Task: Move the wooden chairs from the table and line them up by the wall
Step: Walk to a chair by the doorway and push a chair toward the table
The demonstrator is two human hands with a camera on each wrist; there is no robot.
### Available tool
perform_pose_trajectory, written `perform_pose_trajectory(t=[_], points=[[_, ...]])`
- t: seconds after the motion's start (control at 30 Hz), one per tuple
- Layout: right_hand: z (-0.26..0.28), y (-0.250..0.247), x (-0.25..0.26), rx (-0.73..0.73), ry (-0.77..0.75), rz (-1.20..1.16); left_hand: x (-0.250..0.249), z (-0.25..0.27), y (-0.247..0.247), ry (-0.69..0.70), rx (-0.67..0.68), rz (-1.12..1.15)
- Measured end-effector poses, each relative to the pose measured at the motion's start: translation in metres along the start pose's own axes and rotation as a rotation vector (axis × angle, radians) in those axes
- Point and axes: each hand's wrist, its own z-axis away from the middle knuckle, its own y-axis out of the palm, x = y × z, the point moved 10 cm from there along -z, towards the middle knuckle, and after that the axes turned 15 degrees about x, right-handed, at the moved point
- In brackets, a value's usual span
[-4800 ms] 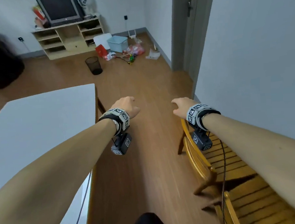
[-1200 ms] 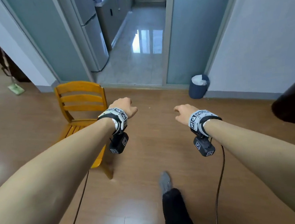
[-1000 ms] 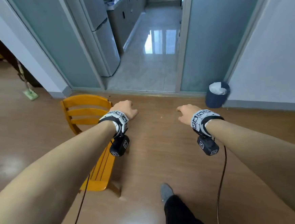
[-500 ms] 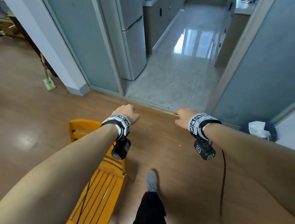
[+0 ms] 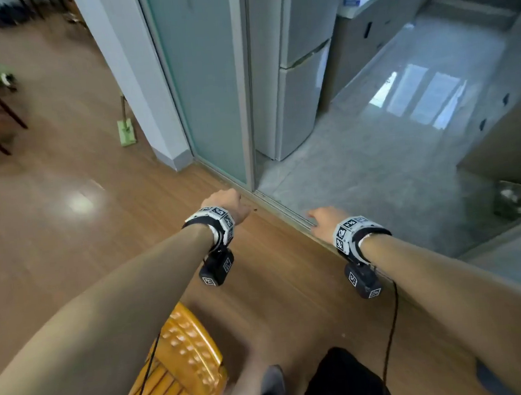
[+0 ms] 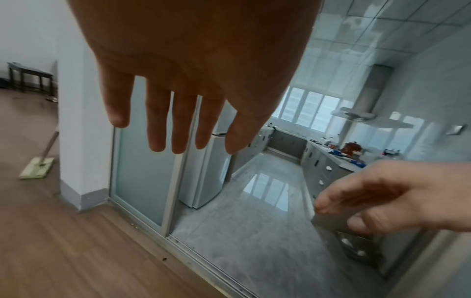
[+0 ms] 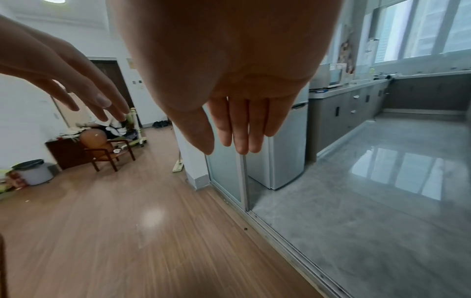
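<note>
1. You are holding both hands out in front of you with nothing in them: your left hand has its fingers hanging straight and relaxed, and your right hand is released the same way.
2. The chair is standing on the wood floor low at your left, under your left forearm and just beside your leg; neither hand is touching it. No table is showing in any view.
3. You are facing the sliding door and the fridge rather than the chair, so my advice is to turn left and look down until the backrest is in full view before reaching.
4. I would take the top rail with both hands, lift so the legs are clearing the floor, and keep the wrist cable free of the legs.
5. No brand or readable writing is showing; only the black-and-white marker squares on your wristbands.
</note>
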Motion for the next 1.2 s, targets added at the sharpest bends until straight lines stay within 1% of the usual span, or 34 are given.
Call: perform_pose_trajectory(t=[0.17,0.27,0.33,0.47,0.6,0.73,0.87,1.03,1.2], points=[[-0.106,-0.065,0.038,0.025,-0.178,0.076,0.053,-0.068,-0.034,-0.199,-0.012,0.092],[-0.168,-0.100,0.072,0.033,-0.295,0.170,0.092,-0.091,-0.043,-0.329,-0.028,0.209],[-0.197,-0.115,0.099,0.066,-0.369,0.259,0.115,-0.092,-0.039,-0.433,-0.037,0.298],[-0.225,-0.125,0.170,0.149,-0.556,0.435,0.157,-0.058,-0.014,-0.655,-0.026,0.479],[-0.226,-0.104,0.249,0.197,-0.735,0.629,0.192,-0.009,0.027,-0.862,-0.052,0.643],[-0.208,-0.063,0.327,0.257,-0.879,0.761,0.222,0.044,0.075,-1.037,-0.078,0.776],[-0.183,-0.014,0.392,0.287,-1.007,0.906,0.243,0.093,0.120,-1.183,-0.110,0.907],[-0.148,0.041,0.452,0.298,-1.192,1.007,0.250,0.143,0.170,-1.323,-0.211,1.055],[-0.122,0.091,0.476,0.348,-1.336,1.197,0.224,0.168,0.213,-1.445,-0.227,1.218]])
